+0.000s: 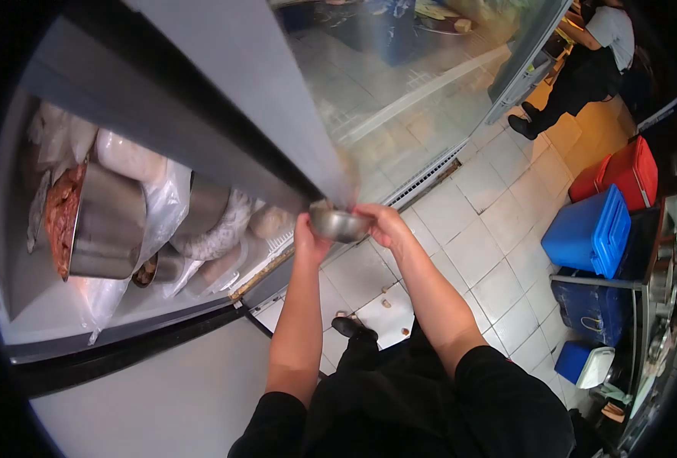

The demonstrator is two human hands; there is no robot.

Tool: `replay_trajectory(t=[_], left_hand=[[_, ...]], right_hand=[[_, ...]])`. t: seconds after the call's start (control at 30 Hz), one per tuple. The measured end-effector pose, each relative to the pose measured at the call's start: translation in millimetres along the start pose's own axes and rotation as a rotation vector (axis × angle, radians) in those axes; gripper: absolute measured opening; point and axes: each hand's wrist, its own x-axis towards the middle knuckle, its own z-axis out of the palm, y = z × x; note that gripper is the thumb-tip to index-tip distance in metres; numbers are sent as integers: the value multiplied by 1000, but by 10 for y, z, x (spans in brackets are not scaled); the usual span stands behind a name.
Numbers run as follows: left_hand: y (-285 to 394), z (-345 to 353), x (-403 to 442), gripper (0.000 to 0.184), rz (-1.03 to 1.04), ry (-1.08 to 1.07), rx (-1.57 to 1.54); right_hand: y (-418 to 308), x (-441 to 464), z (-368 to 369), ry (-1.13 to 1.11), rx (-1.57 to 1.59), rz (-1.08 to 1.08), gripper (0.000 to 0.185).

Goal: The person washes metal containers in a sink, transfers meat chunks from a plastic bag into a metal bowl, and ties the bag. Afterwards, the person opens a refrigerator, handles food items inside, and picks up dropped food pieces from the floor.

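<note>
A small round metal bowl (341,227) is held out in front of me between both hands. My left hand (310,240) grips its left side, and my right hand (384,224) has its right rim. Something pale shows at the bowl's top, too blurred to name. To the left is an open refrigerator compartment (25,305). Inside it stands a large metal container (109,221) with reddish raw meat (65,221) at its mouth. Plastic bags (166,206) with pale contents lie around it, and a smaller metal container (166,269) is below.
A grey upright post (224,46) and a glass door (430,84) stand ahead. Along the right are a blue bin (586,229), a red bin (632,172) and a metal rack (640,305). Another person (598,61) is at the far right. Scraps lie on the tiled floor (499,259).
</note>
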Motion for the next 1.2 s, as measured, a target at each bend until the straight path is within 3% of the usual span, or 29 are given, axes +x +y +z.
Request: replay_trajectory(t=[0.23,0.3,0.6,0.7,0.8,0.87,1.0,1.07,1.1,1.2], left_hand=[[-48,-90,-9,52,44,-65,-91],[-64,-138,-13,53,44,-119,-114],[-74,-139,-46,49,111,-210,-292],[-87,-182,-24,57,94,-158,-278],[-136,-265,41,52,109,-186,-259],[-159,-252,59,50,110,-451,-390],[-120,-180,-93,39,87,-533,-400],[-63,-156,-133,27,56,-755,-383],[11,-117,-211,27,66,-753,-386],[256,28,-618,21,10,-459,-41]], right_hand=[[-1,-302,226,13,-196,15,21],[212,-176,187,13,-197,-132,22],[446,-125,275,151,-215,-255,19],[497,-93,273,154,-236,-344,21],[471,-63,306,246,-342,-226,26],[434,-102,321,234,-342,-181,21],[345,-255,300,101,-426,-136,15],[344,-368,309,76,-500,-234,15],[346,-411,321,51,-567,-339,14],[419,-543,307,65,-601,-388,11]])
